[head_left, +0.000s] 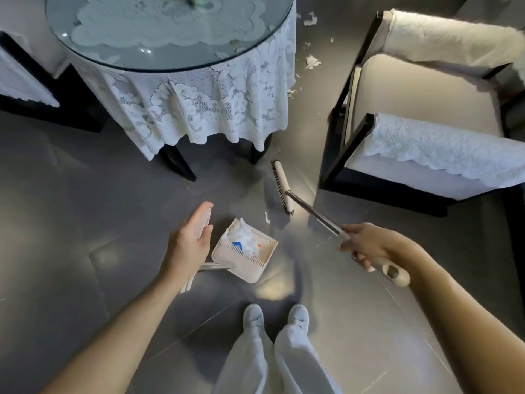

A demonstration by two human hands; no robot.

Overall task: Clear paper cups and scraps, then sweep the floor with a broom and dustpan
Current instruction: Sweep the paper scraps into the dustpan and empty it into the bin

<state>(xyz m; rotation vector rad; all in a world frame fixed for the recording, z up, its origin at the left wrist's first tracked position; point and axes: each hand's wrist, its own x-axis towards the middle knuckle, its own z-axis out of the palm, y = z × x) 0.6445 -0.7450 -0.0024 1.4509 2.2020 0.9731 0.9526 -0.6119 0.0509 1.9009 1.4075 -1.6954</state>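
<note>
My left hand (186, 241) grips the top of the dustpan's long white handle. The white dustpan (244, 261) stands on the grey floor just right of that hand, holding crumpled white paper with blue and orange bits. My right hand (362, 245) is curled round the broom's handle (315, 216), whose cream end sticks out behind the hand. The broom head (281, 186) rests on the floor ahead, between the table and the chair. One small paper scrap (267, 218) lies left of the broom head. More white scraps (312, 61) are scattered on the floor further back, beside the table.
A round glass-topped table (170, 61) with a lace cloth stands ahead left, on dark legs. A dark-framed armchair (420, 132) with white covers stands at the right. Another dark chair (28, 89) is at the left edge. My own feet (275, 317) are at the bottom.
</note>
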